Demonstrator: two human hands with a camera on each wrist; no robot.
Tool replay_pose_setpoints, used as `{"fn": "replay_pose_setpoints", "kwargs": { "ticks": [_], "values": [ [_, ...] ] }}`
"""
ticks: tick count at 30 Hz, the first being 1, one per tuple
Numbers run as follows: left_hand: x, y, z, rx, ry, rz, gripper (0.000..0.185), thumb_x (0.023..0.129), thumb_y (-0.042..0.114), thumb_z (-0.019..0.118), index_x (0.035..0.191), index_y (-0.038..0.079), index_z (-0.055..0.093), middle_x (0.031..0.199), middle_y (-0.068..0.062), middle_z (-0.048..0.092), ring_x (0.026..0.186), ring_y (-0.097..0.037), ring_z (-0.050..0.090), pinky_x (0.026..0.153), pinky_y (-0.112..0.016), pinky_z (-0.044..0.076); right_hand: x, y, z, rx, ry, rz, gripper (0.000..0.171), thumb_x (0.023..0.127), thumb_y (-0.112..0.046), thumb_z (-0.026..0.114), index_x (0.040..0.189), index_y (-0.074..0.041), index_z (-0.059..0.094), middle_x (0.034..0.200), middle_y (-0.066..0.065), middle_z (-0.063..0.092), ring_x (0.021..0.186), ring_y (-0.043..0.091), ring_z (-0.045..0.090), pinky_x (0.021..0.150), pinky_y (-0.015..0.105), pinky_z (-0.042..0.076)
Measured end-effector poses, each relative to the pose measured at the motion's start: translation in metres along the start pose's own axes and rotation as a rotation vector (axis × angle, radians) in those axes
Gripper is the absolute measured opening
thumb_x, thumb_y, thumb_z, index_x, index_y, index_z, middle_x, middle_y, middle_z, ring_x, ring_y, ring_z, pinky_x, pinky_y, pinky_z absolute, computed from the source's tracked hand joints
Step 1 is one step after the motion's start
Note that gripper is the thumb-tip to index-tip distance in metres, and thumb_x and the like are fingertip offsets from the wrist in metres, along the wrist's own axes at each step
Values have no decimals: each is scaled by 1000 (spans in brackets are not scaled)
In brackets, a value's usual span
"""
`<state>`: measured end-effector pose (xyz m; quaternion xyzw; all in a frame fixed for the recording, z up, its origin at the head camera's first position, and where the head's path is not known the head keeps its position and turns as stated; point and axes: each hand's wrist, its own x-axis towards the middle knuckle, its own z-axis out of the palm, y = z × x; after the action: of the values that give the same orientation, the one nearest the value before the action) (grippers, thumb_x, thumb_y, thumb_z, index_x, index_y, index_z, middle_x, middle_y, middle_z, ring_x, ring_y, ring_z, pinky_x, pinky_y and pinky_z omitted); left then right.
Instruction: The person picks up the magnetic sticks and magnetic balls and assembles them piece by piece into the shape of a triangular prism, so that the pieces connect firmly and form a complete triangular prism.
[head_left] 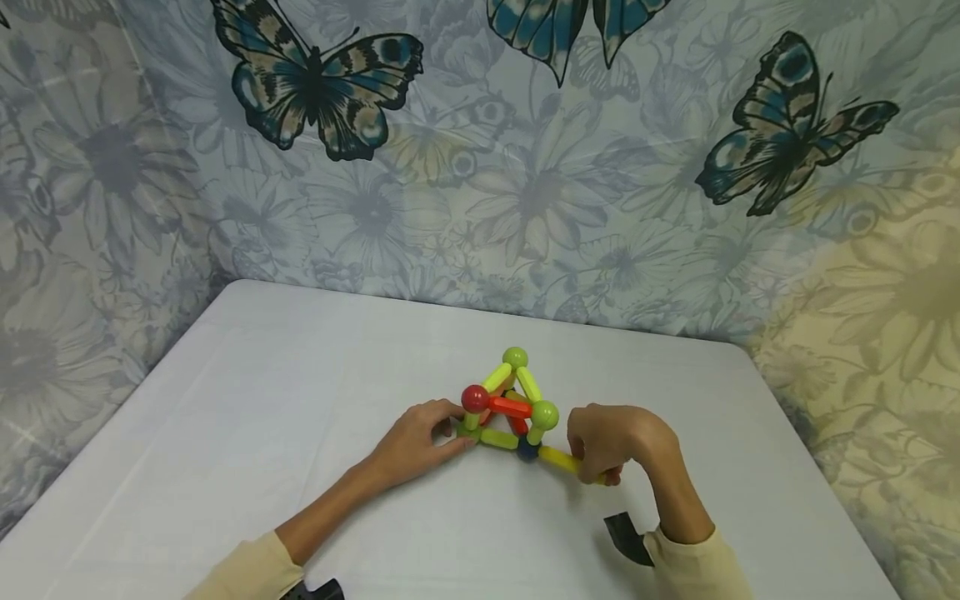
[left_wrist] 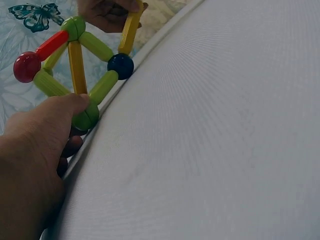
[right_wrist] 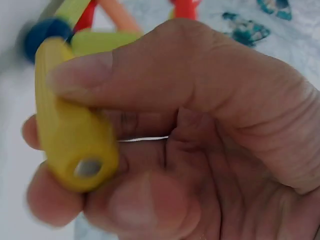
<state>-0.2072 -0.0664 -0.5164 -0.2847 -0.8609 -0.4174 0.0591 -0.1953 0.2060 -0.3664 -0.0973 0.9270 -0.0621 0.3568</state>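
On the table stands a frame of magnetic rods and balls, with a red ball (head_left: 475, 398), green balls such as the top one (head_left: 515, 358), and a dark blue ball (head_left: 528, 450) low at its right corner. My left hand (head_left: 420, 437) grips the lower left green ball (left_wrist: 86, 117) between thumb and fingers. A yellow rod (head_left: 558, 459) is pinched in my right hand (head_left: 618, 437), thumb along its side and fingers beneath. Its far end meets the blue ball; the near end shows a round metal tip (right_wrist: 89, 167).
A white cloth (head_left: 300, 375) covers the table. Behind it hangs a floral backdrop (head_left: 540, 192) with large butterflies. A black strap (head_left: 628, 538) sticks out by the right sleeve (head_left: 697, 567).
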Motion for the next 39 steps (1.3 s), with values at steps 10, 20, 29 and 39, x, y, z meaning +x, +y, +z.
{"fn": "replay_pose_setpoints", "kwargs": {
  "ticks": [10, 20, 29, 39],
  "values": [
    [0, -1, 1, -20, 12, 24, 32, 90, 25, 82, 117, 12, 73, 95, 6, 71, 82, -6, 58, 75, -20, 52, -19, -56, 25, -263, 288, -50, 18, 80, 2, 84, 85, -3, 67, 73, 7, 59, 59, 20, 56, 56, 35, 53],
    [1, -5, 0, -55, 6, 48, 31, 90, 24, 83, 116, 12, 73, 95, 4, 72, 80, -6, 59, 73, -19, 51, -11, -81, 50, -670, 702, -349, 28, 79, -9, 92, 100, -1, 75, 86, 7, 71, 67, 14, 61, 63, 24, 61],
    [2, -6, 0, -77, -2, 63, 30, 90, 20, 83, 116, 11, 73, 95, 2, 73, 78, -5, 58, 72, -19, 51, 14, -84, 54, -694, 1011, -297, 39, 72, -9, 95, 90, -6, 61, 59, 1, 56, 48, 12, 46, 45, 25, 45],
    [1, -4, -4, -95, -2, 80, 32, 89, 20, 84, 119, 11, 73, 99, 1, 75, 78, -7, 59, 72, -19, 52, 27, -79, 44, -568, 1053, -229, 44, 70, -37, 95, 87, -5, 70, 56, 3, 64, 44, 15, 43, 41, 31, 38]
  ]
}}
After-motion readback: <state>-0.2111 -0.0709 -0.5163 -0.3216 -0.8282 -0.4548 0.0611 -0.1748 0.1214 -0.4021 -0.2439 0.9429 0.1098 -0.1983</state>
